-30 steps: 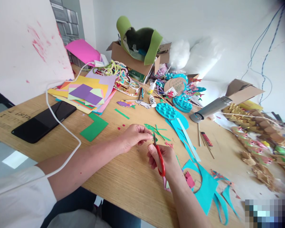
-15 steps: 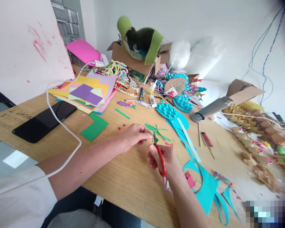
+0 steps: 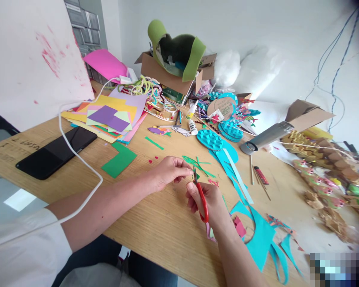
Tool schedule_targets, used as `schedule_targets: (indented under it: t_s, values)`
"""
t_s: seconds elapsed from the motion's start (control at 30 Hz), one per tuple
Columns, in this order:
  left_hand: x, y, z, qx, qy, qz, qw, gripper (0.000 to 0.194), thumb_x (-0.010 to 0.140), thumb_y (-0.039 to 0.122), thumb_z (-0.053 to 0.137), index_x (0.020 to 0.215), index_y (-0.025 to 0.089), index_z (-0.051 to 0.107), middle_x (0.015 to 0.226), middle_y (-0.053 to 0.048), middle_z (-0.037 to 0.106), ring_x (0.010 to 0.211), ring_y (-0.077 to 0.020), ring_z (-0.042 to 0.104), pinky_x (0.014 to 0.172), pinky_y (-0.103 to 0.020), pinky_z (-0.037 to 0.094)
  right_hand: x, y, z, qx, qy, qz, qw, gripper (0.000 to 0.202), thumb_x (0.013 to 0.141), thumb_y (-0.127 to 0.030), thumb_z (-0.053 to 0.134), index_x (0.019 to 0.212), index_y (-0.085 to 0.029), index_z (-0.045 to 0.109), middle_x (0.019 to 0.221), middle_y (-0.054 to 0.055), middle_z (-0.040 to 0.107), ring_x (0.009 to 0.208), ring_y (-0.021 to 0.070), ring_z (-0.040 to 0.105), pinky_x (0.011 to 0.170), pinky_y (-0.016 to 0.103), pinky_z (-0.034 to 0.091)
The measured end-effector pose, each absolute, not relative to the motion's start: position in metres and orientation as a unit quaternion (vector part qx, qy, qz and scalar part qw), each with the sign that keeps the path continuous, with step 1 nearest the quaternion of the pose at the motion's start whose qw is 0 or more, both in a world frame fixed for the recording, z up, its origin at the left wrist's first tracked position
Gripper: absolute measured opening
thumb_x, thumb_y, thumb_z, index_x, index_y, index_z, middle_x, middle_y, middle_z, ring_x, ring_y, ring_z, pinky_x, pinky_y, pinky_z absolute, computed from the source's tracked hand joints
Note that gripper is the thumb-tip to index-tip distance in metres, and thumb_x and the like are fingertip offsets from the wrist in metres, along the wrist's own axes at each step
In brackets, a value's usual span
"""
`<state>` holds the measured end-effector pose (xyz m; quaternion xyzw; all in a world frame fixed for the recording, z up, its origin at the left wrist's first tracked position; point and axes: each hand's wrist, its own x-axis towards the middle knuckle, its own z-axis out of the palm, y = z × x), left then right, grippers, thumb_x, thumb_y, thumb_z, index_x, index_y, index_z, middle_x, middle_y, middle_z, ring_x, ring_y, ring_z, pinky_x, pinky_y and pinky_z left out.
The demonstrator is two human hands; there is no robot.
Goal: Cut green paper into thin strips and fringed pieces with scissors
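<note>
My right hand (image 3: 205, 199) is closed round the red handles of the scissors (image 3: 203, 203), whose blades point up and away beside my left fingertips. My left hand (image 3: 173, 169) is pinched at the blades; what it holds is too small to name. Just beyond both hands lie thin green paper strips (image 3: 202, 162). A larger green paper piece (image 3: 119, 159) rests to the left, and one straight green strip (image 3: 154, 143) lies above my left hand. Two tiny red pieces are near my left wrist.
A black phone (image 3: 56, 153) and a white cable (image 3: 89, 169) are at the left, the cable crossing over my left forearm. Behind stand coloured sheets (image 3: 131, 101), glue bottles (image 3: 193, 126) and a cardboard box (image 3: 167, 71). Blue scraps (image 3: 263, 235) and a metal flask (image 3: 266, 137) lie right.
</note>
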<state>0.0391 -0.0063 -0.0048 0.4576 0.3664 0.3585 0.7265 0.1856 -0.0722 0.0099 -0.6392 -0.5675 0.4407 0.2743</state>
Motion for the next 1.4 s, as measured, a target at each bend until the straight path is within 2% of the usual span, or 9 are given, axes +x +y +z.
schedule_targets:
  t_s: [1.4]
  values:
    - [0.0371,-0.0049,-0.0004,0.453,0.371,0.345,0.734,0.014,0.061,0.025,0.067,0.070,0.015,0.062,0.053,0.005,0.049,0.048,-0.0058,0.040,0.047,-0.022,0.027,0.1874,-0.0714,0.0118,-0.634,-0.565,0.461,0.259,0.050,0.073,-0.061,0.064,0.055,-0.015,0.054,0.041,0.003,0.057,0.033,0.0106,0.048,0.034,0.019,0.032]
